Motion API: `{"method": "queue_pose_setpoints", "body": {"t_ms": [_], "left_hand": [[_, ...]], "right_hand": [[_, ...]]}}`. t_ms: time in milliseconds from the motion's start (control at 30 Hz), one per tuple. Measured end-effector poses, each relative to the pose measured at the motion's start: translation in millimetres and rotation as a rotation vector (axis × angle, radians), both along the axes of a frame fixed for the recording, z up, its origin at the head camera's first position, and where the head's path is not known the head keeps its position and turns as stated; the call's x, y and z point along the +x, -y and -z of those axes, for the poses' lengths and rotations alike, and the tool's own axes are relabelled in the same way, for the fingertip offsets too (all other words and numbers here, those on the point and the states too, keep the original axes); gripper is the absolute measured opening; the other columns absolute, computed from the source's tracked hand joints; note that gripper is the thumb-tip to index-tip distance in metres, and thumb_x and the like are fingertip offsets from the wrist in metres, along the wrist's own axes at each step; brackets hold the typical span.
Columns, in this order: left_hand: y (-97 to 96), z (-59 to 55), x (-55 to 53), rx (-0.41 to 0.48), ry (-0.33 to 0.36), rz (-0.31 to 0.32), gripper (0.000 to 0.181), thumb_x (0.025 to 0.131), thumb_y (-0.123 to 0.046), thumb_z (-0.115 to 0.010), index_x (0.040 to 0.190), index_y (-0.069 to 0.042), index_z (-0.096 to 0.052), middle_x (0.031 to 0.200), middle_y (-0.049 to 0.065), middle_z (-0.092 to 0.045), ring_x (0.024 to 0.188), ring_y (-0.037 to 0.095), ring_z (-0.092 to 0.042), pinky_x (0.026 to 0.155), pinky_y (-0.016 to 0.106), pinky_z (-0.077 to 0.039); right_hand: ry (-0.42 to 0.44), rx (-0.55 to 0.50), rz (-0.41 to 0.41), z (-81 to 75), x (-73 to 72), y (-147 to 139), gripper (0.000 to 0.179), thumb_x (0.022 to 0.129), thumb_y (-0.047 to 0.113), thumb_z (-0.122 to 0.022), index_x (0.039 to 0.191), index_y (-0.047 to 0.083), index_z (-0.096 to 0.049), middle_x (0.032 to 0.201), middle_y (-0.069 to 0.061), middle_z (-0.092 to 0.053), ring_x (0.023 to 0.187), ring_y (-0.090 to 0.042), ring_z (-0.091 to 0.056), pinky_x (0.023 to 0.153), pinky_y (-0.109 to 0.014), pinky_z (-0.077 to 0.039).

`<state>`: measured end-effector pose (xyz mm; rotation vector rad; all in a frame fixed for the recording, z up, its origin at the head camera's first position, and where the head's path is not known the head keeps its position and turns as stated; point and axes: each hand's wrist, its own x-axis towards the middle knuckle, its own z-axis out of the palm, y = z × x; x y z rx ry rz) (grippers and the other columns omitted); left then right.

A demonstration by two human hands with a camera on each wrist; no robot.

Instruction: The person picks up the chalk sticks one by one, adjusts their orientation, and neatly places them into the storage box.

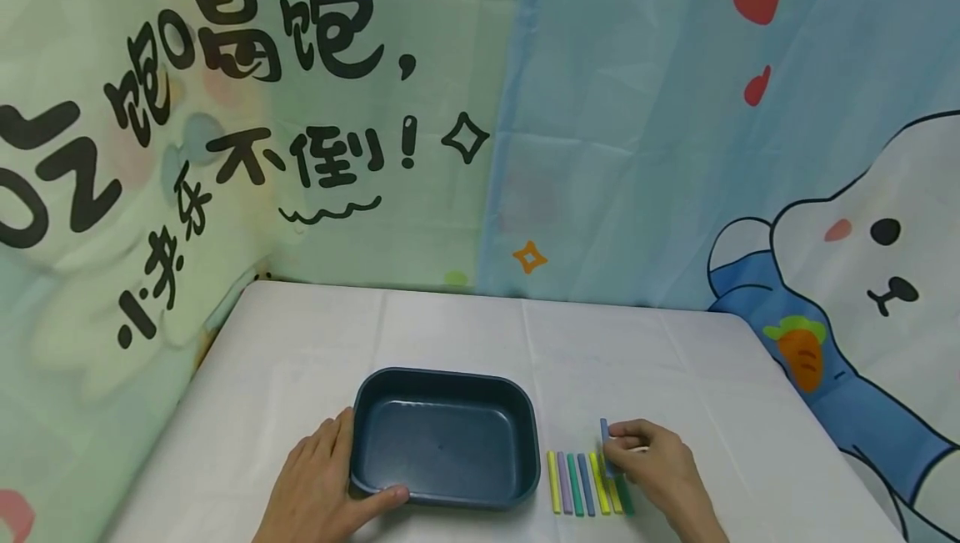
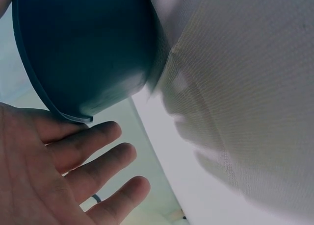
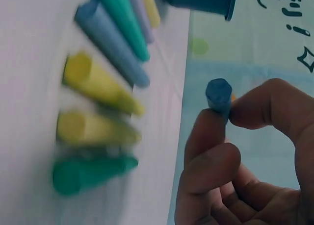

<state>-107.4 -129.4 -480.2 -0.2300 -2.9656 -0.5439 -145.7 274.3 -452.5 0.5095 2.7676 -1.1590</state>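
My right hand (image 1: 660, 464) pinches a blue chalk stick (image 3: 219, 92) between thumb and fingertips, holding it upright over the right end of a row of chalk. That row lies side by side on the cloth: a yellow stick (image 1: 553, 483), a purple stick (image 1: 565, 483), a green stick (image 1: 575, 485), a blue stick (image 1: 587, 485), two more yellow ones and a dark green stick (image 3: 93, 175). At the left stands a dark blue rectangular tray (image 1: 442, 497) with nothing in it. My left hand (image 1: 318, 476) touches its left wall with straight fingers, thumb along the near rim.
A white cloth (image 1: 315, 343) covers the table, which meets printed curtains at the back and left. The curtain (image 1: 615, 151) on the right carries a cartoon bear. The tray stands just left of the chalk row.
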Motion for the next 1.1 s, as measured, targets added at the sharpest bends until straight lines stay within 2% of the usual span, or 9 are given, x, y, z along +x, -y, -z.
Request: {"method": "queue_pose_setpoints", "body": {"t_ms": [367, 633, 733, 933, 1100], "left_hand": [[-0.6, -1.6, 0.2, 0.011, -0.008, 0.0, 0.123, 0.072, -0.089, -0.059, 0.147, 0.007, -0.045, 0.133, 0.019, -0.058, 0.119, 0.03, -0.057, 0.102, 0.049, -0.046], [-0.5, -2.5, 1.4, 0.011, 0.008, 0.01, 0.123, 0.073, -0.09, -0.057, 0.148, 0.007, -0.044, 0.135, 0.02, -0.057, 0.12, 0.03, -0.057, 0.102, 0.05, -0.046], [-0.5, -1.8, 1.3, 0.001, 0.002, 0.016, 0.123, 0.073, -0.09, -0.056, 0.148, 0.006, -0.044, 0.134, 0.019, -0.057, 0.119, 0.03, -0.057, 0.101, 0.049, -0.047], [0.1, -2.7, 1.7, -0.031, 0.003, 0.016, 0.124, 0.072, -0.092, -0.054, 0.147, 0.006, -0.044, 0.132, 0.018, -0.058, 0.118, 0.028, -0.057, 0.1, 0.048, -0.047], [0.3, -3.8, 1.4, -0.055, 0.019, 0.01, 0.127, 0.07, -0.095, -0.051, 0.147, 0.006, -0.044, 0.134, 0.019, -0.057, 0.12, 0.029, -0.056, 0.101, 0.048, -0.046]], "right_hand": [[-0.034, -0.106, 0.029, -1.6, 2.6, 24, 0.036, 0.084, 0.019, -0.07, 0.115, 0.001, -0.07, 0.097, -0.006, -0.068, 0.079, -0.018, -0.062, 0.069, -0.031, -0.054], [-0.077, -0.214, 0.047, -7.5, 1.5, 48, 0.033, 0.084, 0.018, -0.072, 0.114, 0.003, -0.072, 0.096, -0.007, -0.069, 0.076, -0.017, -0.063, 0.066, -0.029, -0.054], [-0.085, -0.255, 0.048, -8.4, 0.9, 55, 0.034, 0.084, 0.019, -0.073, 0.114, 0.003, -0.072, 0.096, -0.007, -0.07, 0.078, -0.017, -0.064, 0.066, -0.028, -0.054], [-0.117, -0.314, 0.019, -11.0, 1.3, 68, 0.034, 0.084, 0.017, -0.075, 0.114, 0.0, -0.071, 0.093, -0.007, -0.07, 0.073, -0.017, -0.065, 0.063, -0.029, -0.054], [-0.123, -0.332, 0.029, -15.9, 2.6, 80, 0.03, 0.083, 0.016, -0.074, 0.111, 0.004, -0.074, 0.094, -0.007, -0.071, 0.077, -0.018, -0.064, 0.066, -0.03, -0.055]]}}
